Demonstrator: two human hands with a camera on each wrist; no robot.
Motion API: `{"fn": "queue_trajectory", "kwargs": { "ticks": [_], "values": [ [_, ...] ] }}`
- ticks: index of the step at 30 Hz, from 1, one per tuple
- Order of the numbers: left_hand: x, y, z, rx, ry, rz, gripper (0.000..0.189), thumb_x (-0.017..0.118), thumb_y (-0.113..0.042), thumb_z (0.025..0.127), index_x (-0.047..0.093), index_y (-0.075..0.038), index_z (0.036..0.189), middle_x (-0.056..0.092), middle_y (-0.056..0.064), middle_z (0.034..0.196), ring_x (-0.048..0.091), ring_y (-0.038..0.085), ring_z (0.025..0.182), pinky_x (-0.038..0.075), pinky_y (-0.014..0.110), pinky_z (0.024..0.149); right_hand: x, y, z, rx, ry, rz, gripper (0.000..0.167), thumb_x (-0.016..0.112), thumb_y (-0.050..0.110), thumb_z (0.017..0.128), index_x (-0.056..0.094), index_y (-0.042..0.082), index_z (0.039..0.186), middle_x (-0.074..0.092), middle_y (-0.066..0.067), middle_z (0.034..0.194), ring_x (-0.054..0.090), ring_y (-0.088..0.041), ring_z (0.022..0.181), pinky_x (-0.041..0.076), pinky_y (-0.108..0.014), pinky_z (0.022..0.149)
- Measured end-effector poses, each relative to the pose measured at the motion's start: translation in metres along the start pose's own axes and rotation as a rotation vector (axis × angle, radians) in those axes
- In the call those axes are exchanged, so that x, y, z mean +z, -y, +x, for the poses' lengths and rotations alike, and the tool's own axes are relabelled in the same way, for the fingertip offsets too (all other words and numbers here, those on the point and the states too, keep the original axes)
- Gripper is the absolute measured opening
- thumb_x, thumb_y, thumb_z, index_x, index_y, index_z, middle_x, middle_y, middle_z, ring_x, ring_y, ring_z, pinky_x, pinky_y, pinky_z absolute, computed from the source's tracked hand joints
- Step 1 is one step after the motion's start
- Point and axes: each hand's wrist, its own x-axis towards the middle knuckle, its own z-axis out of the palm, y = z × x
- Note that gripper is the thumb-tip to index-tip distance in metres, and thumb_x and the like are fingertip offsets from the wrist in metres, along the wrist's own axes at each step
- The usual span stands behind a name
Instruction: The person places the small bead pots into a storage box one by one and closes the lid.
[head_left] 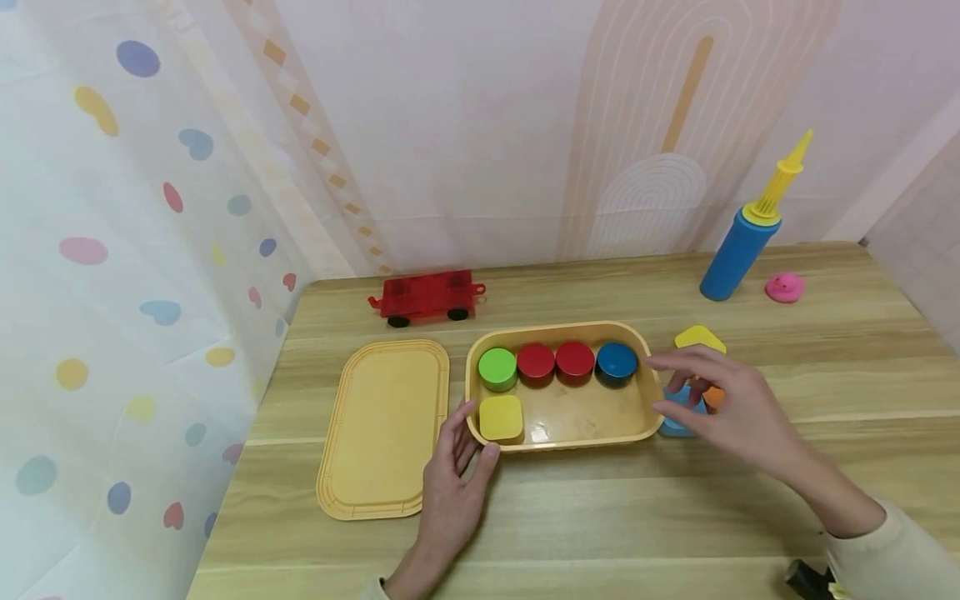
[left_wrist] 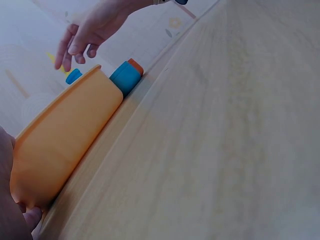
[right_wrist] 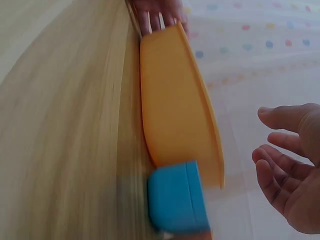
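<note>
Left hand (head_left: pixel 456 487) on box (head_left: pixel 573 421), right hand (head_left: pixel 738 412) free at its right end.
Left fingers curl round the box's near-left corner; right fingers stand apart, holding nothing. We have the box mid-desk (head_left: pixel 615 525): green block (head_left: pixel 498 369), two red blocks (head_left: pixel 536 364) and dark-blue block (head_left: pixel 617 364) along the far wall, yellow block (head_left: pixel 501 418) near-left.

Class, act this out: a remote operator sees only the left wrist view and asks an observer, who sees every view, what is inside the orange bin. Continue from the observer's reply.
Observer: A green cylinder, two red cylinders, a blue cylinder and a yellow square block.
Operator: Is a lid nearby?
Observer: Yes, a matching lid lies flat, left of the orange bin.
Operator: Anything farther back?
Observer: A red toy wagon stands near the far edge of the table.
</note>
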Motion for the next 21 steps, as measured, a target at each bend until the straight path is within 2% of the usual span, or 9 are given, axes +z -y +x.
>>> {"fn": "queue_trajectory", "kwargs": {
  "ticks": [4,13,16,21],
  "values": [
    [0.000,0.000,0.000,-0.001,0.000,0.001,0.061,0.076,-0.006,0.106,0.051,-0.005,0.161,0.049,0.018,0.169,0.048,0.030,0.154,0.047,0.026,0.120,-0.007,-0.012,-0.005,0.006,-0.027,-0.077,0.061,0.097,-0.010,0.074,0.081,0.008,0.130,0.074,0.000,0.108,0.067,-0.009,0.084,0.059,-0.013,0.069],
    [0.000,0.000,0.000,-0.006,-0.001,-0.001,0.060,0.076,-0.007,0.106,0.051,-0.006,0.161,0.049,0.018,0.170,0.048,0.030,0.154,0.047,0.030,0.120,-0.021,-0.036,-0.018,0.068,-0.082,-0.200,0.057,0.099,-0.009,0.071,0.082,0.005,0.124,0.078,-0.015,0.121,0.063,-0.003,0.094,0.050,-0.004,0.079],
    [0.000,0.000,0.000,-0.006,-0.003,0.003,0.060,0.076,-0.007,0.106,0.051,-0.006,0.161,0.049,0.017,0.170,0.048,0.030,0.154,0.047,0.031,0.120,-0.027,-0.044,-0.021,0.099,-0.071,-0.214,0.052,0.098,-0.007,0.076,0.082,0.006,0.124,0.077,-0.016,0.124,0.060,0.005,0.101,0.048,-0.002,0.083],
    [0.000,-0.001,0.000,-0.003,0.001,-0.008,0.061,0.076,-0.005,0.106,0.051,-0.006,0.161,0.049,0.018,0.170,0.048,0.030,0.154,0.047,0.028,0.120,-0.036,-0.055,-0.028,0.124,-0.025,-0.203,0.047,0.095,-0.007,0.080,0.082,0.008,0.123,0.075,-0.014,0.126,0.049,0.019,0.114,0.042,0.003,0.092]
  ]
}}
